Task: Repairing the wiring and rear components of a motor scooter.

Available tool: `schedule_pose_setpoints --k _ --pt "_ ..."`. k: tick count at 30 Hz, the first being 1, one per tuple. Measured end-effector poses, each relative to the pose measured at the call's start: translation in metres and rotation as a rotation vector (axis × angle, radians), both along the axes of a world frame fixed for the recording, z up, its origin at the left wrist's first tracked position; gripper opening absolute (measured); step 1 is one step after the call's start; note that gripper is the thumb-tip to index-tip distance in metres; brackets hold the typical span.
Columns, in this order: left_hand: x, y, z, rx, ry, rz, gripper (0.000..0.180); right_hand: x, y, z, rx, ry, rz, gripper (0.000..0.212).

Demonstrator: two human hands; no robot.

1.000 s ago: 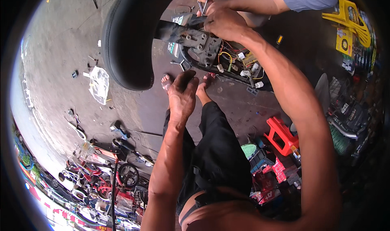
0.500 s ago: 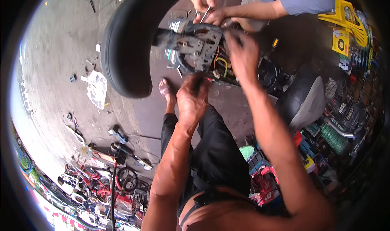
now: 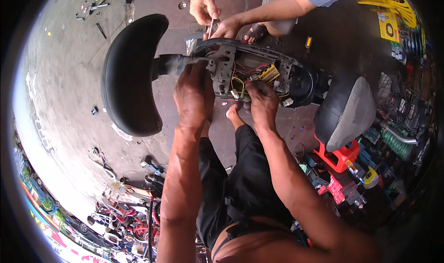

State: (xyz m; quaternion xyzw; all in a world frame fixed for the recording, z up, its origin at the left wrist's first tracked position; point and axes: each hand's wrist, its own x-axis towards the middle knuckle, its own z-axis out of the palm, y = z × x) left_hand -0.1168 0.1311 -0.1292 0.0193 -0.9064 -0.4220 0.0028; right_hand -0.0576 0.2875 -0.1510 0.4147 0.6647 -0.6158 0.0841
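Note:
A scooter body (image 3: 296, 59) lies across in front of me, its long compartment uncovered. Inside are coloured wires (image 3: 247, 69) and a yellow-wrapped part (image 3: 269, 73). At its left end, a drilled metal plate (image 3: 224, 69) joins a black padded backrest (image 3: 132, 78) by an arm. My left hand (image 3: 192, 99) is closed over the bracket beside that plate; whatever is beneath its fingertips is hidden. On the compartment's near rim, my right hand (image 3: 263, 106) has bent fingers beside a white connector (image 3: 235, 93). What it pinches is too small to make out.
Opposite me, another person's hands (image 3: 206, 6) hold a thin metal tool (image 3: 211, 27) at the far side of the scooter. A grey-black seat (image 3: 347, 110) is at the right, above a red stool (image 3: 340, 156). Loose tools (image 3: 97, 6) lie on the floor at far left.
My left hand has shifted from the near rim onto the bracket. From the far side, my right hand has come back to the near rim. The view has shifted, showing more of the compartment.

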Motion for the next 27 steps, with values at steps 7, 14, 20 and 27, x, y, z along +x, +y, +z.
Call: schedule_pose_setpoints --k 7,14,20,27 --pt "-0.074 -0.004 0.000 -0.439 -0.297 -0.372 0.023 0.008 -0.009 -0.017 -0.044 0.045 0.106 0.022" --pt "-0.094 0.012 0.001 -0.591 -0.684 -0.410 0.022 -0.005 -0.004 0.009 -0.152 0.041 -0.003 0.022" --pt "-0.097 0.002 -0.018 -0.464 -0.530 -0.489 0.030 0.005 -0.004 -0.011 0.069 0.206 0.224 0.024" --pt "-0.088 0.008 -0.016 -0.693 -0.403 -0.505 0.026 0.002 0.002 0.001 0.137 0.142 0.313 0.028"
